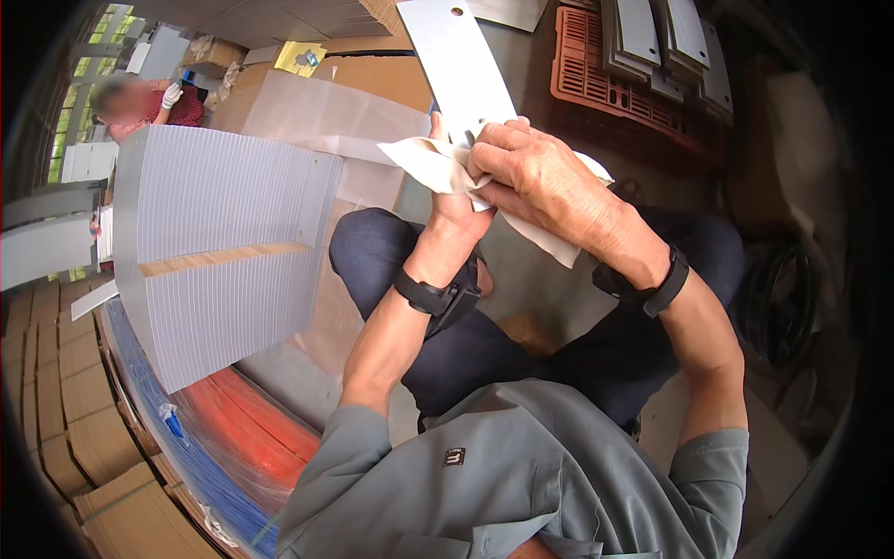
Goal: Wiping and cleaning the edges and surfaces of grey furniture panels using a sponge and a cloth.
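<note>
A long flat white panel (458, 65) with a small hole near its far end points away from me at the top centre. My left hand (456, 207) grips its near end from below, thumb up along the left edge. Across that end lies a cream cloth (424, 163), pinched in the closed fingers of my right hand (531, 168) and pressed against the panel. Loose corners of the cloth hang out at the left and below my right hand. The panel's lower end is mostly hidden by the cloth and hands.
At left stands a large stack of grey-white panels (233, 205) with a brown strip. An orange-red plastic crate (596, 84) at upper right bears several white panels (638, 37). Cardboard boxes (121, 508) and red plastic-wrapped material (247, 424) lie lower left. A gloved person (154, 107) is far left.
</note>
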Available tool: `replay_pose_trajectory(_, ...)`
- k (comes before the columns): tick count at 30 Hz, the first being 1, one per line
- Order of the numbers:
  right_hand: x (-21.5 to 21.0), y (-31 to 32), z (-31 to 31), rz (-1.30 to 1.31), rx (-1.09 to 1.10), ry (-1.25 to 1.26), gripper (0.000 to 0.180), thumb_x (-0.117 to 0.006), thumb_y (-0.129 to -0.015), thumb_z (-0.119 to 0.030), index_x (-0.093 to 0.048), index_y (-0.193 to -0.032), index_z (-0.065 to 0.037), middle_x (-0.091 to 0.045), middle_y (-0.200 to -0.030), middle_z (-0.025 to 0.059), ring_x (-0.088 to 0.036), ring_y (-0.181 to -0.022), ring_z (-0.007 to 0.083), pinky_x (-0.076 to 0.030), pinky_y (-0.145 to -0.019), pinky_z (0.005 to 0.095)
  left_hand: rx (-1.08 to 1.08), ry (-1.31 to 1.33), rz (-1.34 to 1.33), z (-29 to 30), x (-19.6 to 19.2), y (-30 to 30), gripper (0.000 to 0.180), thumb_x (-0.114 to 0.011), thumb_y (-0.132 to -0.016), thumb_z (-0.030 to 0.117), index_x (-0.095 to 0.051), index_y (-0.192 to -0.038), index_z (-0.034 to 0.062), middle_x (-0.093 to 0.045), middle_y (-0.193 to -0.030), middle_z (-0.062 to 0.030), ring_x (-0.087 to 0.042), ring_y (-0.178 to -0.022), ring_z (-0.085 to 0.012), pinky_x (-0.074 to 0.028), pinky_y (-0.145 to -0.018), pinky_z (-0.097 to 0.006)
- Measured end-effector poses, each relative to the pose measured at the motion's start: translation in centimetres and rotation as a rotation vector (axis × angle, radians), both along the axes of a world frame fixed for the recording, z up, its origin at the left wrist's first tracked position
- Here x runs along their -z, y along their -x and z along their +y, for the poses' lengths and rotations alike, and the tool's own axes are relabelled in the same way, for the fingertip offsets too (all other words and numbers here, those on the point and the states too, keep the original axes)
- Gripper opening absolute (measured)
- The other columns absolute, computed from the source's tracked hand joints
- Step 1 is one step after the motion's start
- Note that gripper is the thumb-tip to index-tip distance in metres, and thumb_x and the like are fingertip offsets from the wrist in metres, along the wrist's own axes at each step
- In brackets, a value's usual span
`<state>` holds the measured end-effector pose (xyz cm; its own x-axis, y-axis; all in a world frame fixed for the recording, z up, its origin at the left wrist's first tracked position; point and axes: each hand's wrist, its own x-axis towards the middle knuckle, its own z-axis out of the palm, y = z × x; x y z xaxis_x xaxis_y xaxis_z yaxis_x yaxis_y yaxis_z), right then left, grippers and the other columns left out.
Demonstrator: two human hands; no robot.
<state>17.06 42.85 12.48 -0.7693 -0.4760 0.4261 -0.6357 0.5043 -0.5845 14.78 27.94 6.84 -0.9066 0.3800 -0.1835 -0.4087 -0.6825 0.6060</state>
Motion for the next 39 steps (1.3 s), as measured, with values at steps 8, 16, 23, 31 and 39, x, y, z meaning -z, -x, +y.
replay_pose_trajectory(8, -1.7, 5.9, 5.5, 0.176, 0.437, 0.113, 0.018, -0.076, -0.091, -0.015, -0.067, -0.104, -0.006, -0.062, -0.095, 0.0086, -0.069, -0.089, 0.0277, -0.057, -0.082, 0.0355, 0.279, -0.120, 0.019, -0.3, 0.0, -1.0, 0.080, -0.028, -0.103, 0.068, -0.044, -0.148, 0.0042, -0.059, -0.129, -0.0264, -0.066, -0.107, -0.0384, -0.059, -0.083, -0.054)
replay_pose_trajectory(16, -5.5, 4.0, 8.1, -0.103, 0.488, 0.565, 0.014, -0.074, -0.093, -0.005, -0.062, -0.094, 0.001, -0.058, -0.087, 0.0077, -0.060, -0.077, 0.0168, -0.052, -0.063, 0.0310, 0.310, -0.188, 0.043, -0.9, 0.0, -1.1, 0.083, -0.027, -0.103, 0.070, -0.049, -0.144, 0.0017, -0.059, -0.124, -0.0290, -0.065, -0.104, -0.0373, -0.058, -0.081, -0.053)
replay_pose_trajectory(23, -2.6, 3.2, 7.4, 0.243, 0.307, 0.179, 0.017, -0.075, -0.090, -0.014, -0.067, -0.103, -0.006, -0.063, -0.096, 0.0096, -0.067, -0.090, 0.0302, -0.056, -0.081, 0.0394, 0.273, -0.104, 0.073, -0.9, 0.2, -0.8, 0.078, -0.028, -0.103, 0.068, -0.048, -0.145, 0.0051, -0.059, -0.131, -0.0260, -0.065, -0.111, -0.0380, -0.059, -0.084, -0.056)
replay_pose_trajectory(31, 0.5, -0.7, 1.6, 0.072, -0.039, -0.045, 0.024, -0.078, -0.081, -0.015, -0.066, -0.098, -0.004, -0.062, -0.104, 0.0096, -0.063, -0.103, 0.0284, -0.055, -0.093, 0.0396, 0.087, -0.124, -0.113, -0.5, -0.1, -0.7, 0.063, -0.038, -0.104, 0.061, -0.056, -0.137, 0.0104, -0.063, -0.129, -0.0135, -0.061, -0.121, -0.0289, -0.051, -0.104, -0.048)
replay_pose_trajectory(39, 1.1, 0.0, 0.7, -0.001, -0.020, -0.016, 0.025, -0.078, -0.079, -0.014, -0.065, -0.097, -0.004, -0.062, -0.099, 0.0116, -0.064, -0.099, 0.0309, -0.056, -0.088, 0.0421, 0.113, -0.193, 0.009, -1.6, 1.9, 0.5, 0.061, -0.037, -0.106, 0.059, -0.057, -0.135, 0.0095, -0.064, -0.126, -0.0127, -0.061, -0.120, -0.0278, -0.051, -0.104, -0.046)
